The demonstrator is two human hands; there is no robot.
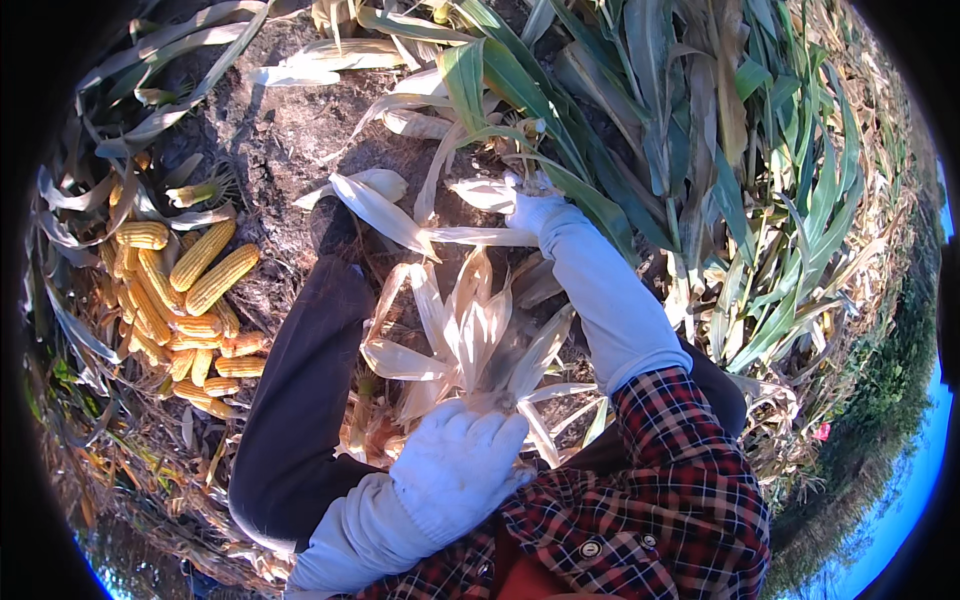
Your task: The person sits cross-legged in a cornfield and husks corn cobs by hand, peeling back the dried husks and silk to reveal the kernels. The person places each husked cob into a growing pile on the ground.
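My left hand (461, 465), in a white glove, lies near my body with its fingers curled down at the base of a spread of pale dry corn husks (472, 330); its palm side is hidden. Farther forward, my right hand (534, 201), gloved too, is at the end of a husk-covered ear of corn (484, 195), partly under a green leaf. Its fingers are partly hidden, so its hold is unclear. A pile of husked yellow corn ears (199, 322) lies to the left, outside my bent left leg.
Cut corn stalks with green leaves (652, 135) lie at the upper right. More husk-covered ears (345, 54) rest on the bare soil (277, 142) ahead. Dry leaves (172, 120) surround the pile at the left. My left leg (307, 390) stands between the pile and the husks.
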